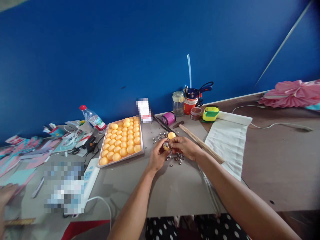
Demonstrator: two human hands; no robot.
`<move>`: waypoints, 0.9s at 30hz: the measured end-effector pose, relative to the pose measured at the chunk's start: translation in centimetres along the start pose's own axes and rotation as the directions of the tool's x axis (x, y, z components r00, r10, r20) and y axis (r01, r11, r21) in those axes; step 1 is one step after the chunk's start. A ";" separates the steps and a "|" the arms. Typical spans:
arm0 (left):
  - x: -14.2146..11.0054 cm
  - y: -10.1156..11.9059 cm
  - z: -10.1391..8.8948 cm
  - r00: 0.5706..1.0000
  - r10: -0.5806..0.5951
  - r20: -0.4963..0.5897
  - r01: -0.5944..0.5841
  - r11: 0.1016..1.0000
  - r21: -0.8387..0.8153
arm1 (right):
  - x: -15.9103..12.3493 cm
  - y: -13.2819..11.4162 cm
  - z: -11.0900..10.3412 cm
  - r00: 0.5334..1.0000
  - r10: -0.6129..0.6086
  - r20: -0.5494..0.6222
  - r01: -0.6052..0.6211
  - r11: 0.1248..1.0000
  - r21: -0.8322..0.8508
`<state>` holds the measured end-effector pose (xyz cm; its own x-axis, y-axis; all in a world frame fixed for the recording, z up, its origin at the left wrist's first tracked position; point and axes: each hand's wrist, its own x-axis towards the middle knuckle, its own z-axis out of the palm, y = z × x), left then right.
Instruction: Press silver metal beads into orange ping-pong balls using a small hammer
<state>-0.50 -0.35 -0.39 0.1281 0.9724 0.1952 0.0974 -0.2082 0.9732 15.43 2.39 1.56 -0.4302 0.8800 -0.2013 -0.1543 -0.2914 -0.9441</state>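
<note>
My left hand is closed around a small round piece, orange with shiny metal showing at its top; its exact kind is hard to make out. My right hand meets it from the right, fingertips pinched together at its side, and whatever they hold is hidden. Just beyond the fingers is an orange ball, like a table tennis ball. Small shiny metal beads lie scattered on the grey table under and behind both hands. To the left stands a shallow white box filled with rows of orange balls.
A hammer, wooden sticks and a white cloth roll lie right. Behind are a purple spool, a jar and cups. A bottle and power strip stand left; another person's hand shows there.
</note>
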 end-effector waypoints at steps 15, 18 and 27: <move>-0.3 -0.2 0.0 0.991 0.130 -0.013 -0.126 0.978 0.169 | 0.0 0.1 0.1 0.996 0.086 -0.017 -0.084 0.993 0.080; -0.4 -0.6 0.0 0.984 0.177 0.000 -0.173 0.964 0.202 | 0.1 0.3 -0.1 0.996 0.092 -0.013 -0.091 0.993 0.081; -0.5 -0.6 0.1 0.978 0.208 0.004 -0.204 0.955 0.216 | 0.2 0.4 -0.1 0.991 0.132 -0.030 -0.130 0.991 0.042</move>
<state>-0.50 -0.67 -1.12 0.1498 0.9073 0.3929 0.2799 -0.4201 0.8633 15.34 2.46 1.15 -0.4195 0.8450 -0.3318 -0.1338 -0.4190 -0.8981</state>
